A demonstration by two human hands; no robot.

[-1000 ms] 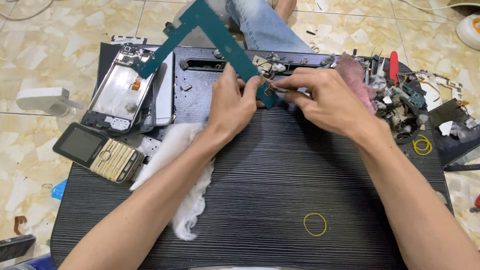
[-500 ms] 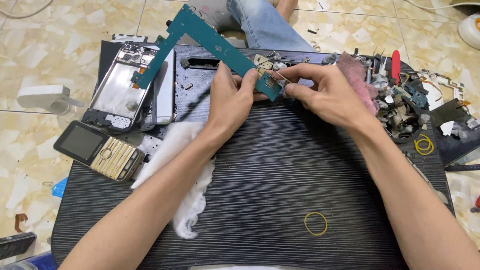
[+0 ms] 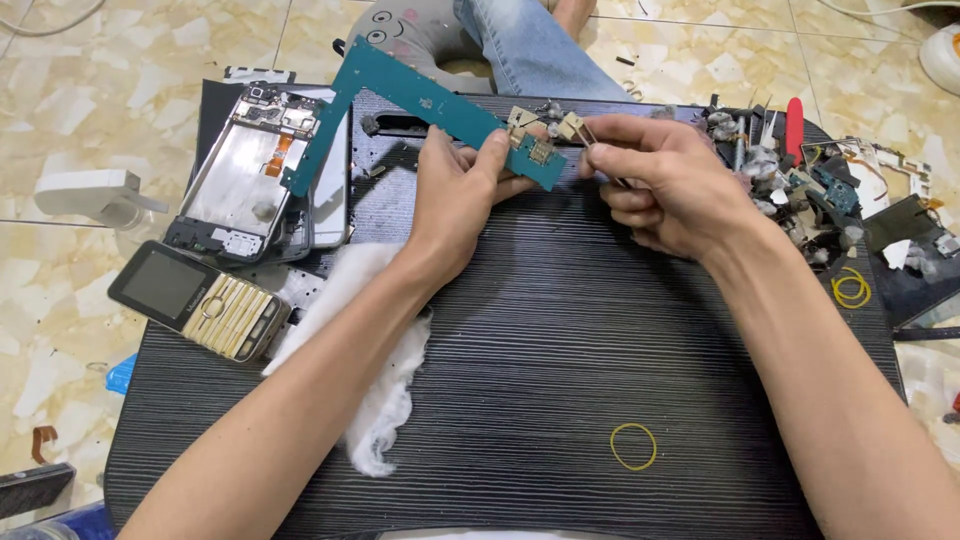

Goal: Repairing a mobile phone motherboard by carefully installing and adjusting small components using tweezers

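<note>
While my left hand (image 3: 462, 190) grips the teal L-shaped circuit board (image 3: 430, 105) by its lower right end, thumb on top and fingers under, the board sits lifted off the counter (image 3: 560, 340), long arm running up and away to the left of that hand. Left hand is clamped on the board. My right hand (image 3: 668, 185) is just right of it, fingers pinched shut on thin metal tweezers (image 3: 592, 150); tips point at the metal shields (image 3: 545, 128) at the board's near end. Cannot tell if the tips actually touch them. Hands are close together, nearly meeting at the board end, not touching each other.

Left of my left hand: an opened phone frame (image 3: 255, 175), back off, lying flat on the counter's far left part, with the board's short leg hanging over it. Nearer to me, left of my left forearm, a gold-keyed bar phone (image 3: 200, 300) lies on the counter edge. A wad of white cotton (image 3: 360, 350) lies under and beside my left forearm, touching it.

Right of my right hand: a heap of small parts and scrap (image 3: 790, 190), with a red-handled tool (image 3: 795, 120) at its far side. A yellow rubber band (image 3: 634, 446) lies between my forearms, near me; another yellow band (image 3: 851, 288) right of my right wrist.
</note>
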